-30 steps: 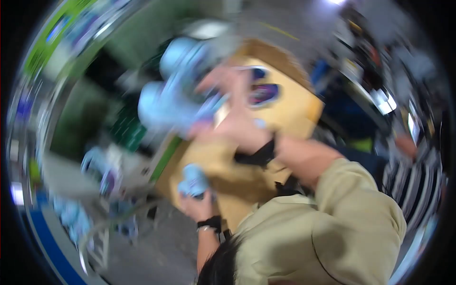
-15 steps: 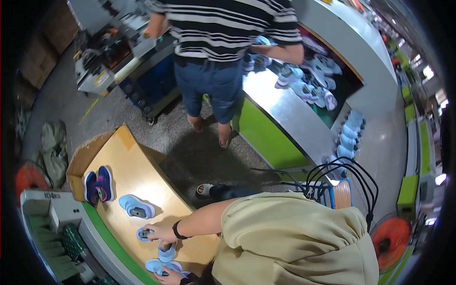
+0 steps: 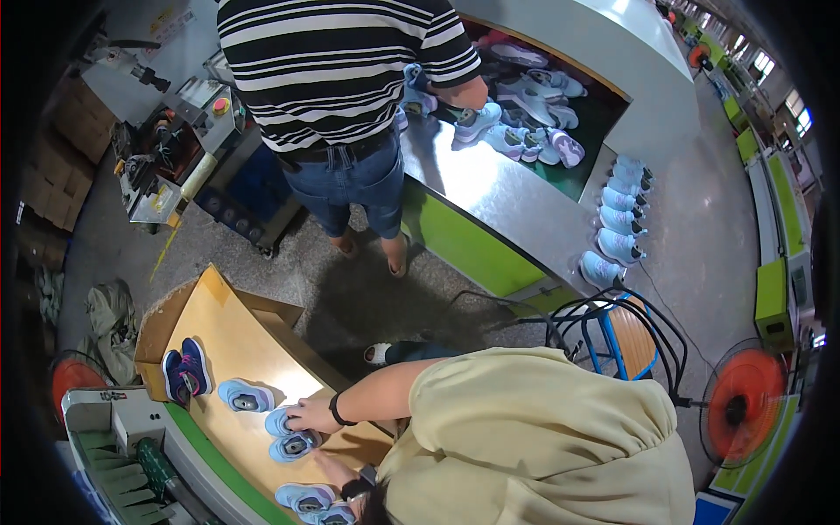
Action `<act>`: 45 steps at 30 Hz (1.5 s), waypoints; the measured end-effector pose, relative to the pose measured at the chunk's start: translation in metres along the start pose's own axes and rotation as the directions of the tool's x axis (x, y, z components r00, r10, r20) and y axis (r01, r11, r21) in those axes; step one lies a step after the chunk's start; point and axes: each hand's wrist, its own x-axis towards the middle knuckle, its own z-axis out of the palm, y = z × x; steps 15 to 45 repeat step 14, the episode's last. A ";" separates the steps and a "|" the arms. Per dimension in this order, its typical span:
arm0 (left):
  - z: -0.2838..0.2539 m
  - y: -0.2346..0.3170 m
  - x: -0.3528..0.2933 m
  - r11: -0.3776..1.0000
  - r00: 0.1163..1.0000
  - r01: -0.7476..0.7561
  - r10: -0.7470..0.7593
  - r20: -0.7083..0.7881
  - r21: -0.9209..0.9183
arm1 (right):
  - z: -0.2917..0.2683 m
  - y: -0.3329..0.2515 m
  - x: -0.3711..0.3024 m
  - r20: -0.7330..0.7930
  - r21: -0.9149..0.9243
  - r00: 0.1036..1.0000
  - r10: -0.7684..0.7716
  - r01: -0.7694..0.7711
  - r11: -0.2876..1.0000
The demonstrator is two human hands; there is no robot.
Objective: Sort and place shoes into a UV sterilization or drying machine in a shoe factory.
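My right hand (image 3: 311, 415), with a black band on its wrist, is closed over a light-blue sneaker (image 3: 278, 423) on the wooden bench top (image 3: 254, 346). Right below it stands a second light-blue sneaker (image 3: 291, 449), side by side with the first. My left hand (image 3: 332, 469), wearing a watch, reaches out beside that second sneaker's end; its fingers look stretched and slightly blurred. Whether they touch the sneaker is unclear. Nearer the lower edge lie two more light-blue sneakers (image 3: 306, 498). Another light-blue sneaker (image 3: 246, 396) sits beyond my right hand.
Dark navy-and-pink shoes (image 3: 186, 371) stand at the bench's far end by a cardboard sheet (image 3: 157, 337). A co-worker in a striped shirt (image 3: 337, 74) faces a metal table (image 3: 455, 179) bearing many sneakers. A fan (image 3: 744, 407), stool (image 3: 632, 337) and black cables (image 3: 595, 306) are at right.
My left hand has let go of the lower sneaker and moved up the bench. The two sneakers by my right hand now stand side by side. The view has turned; the co-worker appears further left.
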 end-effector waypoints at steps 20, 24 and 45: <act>0.016 0.031 0.020 0.951 0.930 -0.305 0.308 -0.199 0.048 | -0.143 0.059 -0.202 0.119 0.133 0.942 0.314 -0.329 0.935; 0.016 0.031 0.020 0.951 0.930 -0.305 0.308 -0.199 0.048 | -0.143 0.059 -0.202 0.119 0.133 0.942 0.314 -0.329 0.935; 0.016 0.031 0.020 0.951 0.930 -0.305 0.308 -0.199 0.048 | -0.143 0.059 -0.202 0.119 0.133 0.942 0.314 -0.329 0.935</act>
